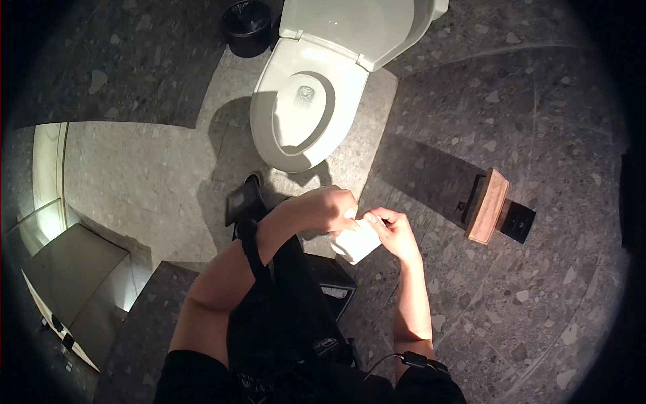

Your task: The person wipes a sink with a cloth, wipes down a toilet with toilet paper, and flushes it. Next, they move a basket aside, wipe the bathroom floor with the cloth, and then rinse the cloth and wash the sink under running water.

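Note:
My left hand (330, 209) and my right hand (396, 235) meet in front of my body, both on a white roll (359, 243) that looks like toilet paper. The left fingers are bent over its upper left part, and the right thumb and fingers pinch its upper right edge. Glare washes out the roll's surface, so its layers and any loose end cannot be made out. Beyond my hands stands a white toilet (260, 116) with its lid and seat raised and water in the bowl.
On the stone-patterned wall to the right are a wooden shelf (488, 207) and a black metal holder (472, 199). A black waste bin (247, 30) stands left of the toilet. Beside my legs is a dark box (328, 270). A counter with a basin (75, 267) lies at the left.

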`<state>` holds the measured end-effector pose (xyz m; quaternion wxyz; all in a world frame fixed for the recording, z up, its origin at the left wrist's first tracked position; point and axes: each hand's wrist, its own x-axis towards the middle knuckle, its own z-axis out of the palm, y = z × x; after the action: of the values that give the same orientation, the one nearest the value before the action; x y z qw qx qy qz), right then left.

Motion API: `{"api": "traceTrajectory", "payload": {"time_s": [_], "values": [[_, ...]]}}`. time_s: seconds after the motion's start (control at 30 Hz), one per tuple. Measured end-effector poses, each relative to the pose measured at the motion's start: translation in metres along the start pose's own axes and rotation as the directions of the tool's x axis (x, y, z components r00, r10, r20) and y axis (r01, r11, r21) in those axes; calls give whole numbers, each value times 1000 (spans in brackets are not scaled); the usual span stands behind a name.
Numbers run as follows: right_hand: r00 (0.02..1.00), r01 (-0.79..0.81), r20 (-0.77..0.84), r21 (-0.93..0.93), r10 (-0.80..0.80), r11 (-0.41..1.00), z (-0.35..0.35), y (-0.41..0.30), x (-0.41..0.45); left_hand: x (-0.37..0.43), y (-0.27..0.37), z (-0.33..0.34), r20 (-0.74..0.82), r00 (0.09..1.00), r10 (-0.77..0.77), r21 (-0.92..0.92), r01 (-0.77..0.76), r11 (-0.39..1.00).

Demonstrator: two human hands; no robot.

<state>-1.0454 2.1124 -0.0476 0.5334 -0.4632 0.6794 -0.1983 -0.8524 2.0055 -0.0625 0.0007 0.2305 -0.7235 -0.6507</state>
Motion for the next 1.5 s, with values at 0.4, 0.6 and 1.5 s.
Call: {"api": "traceTrajectory", "payload": {"time_s": [0.4, 0.6, 1.5], "values": [[998, -47, -20, 305, 55, 951, -7, -3, -13, 7, 20, -3, 227, 973, 40, -335, 39, 942], [963, 100, -267, 252, -31, 963, 8, -7, -14, 8, -8, 18, -430, 903, -4, -341, -158, 927], [246, -276, -936, 181, 252, 944, -67, 146, -55, 7, -39, 144, -258, 909, -327, -481, 172, 859]]}}
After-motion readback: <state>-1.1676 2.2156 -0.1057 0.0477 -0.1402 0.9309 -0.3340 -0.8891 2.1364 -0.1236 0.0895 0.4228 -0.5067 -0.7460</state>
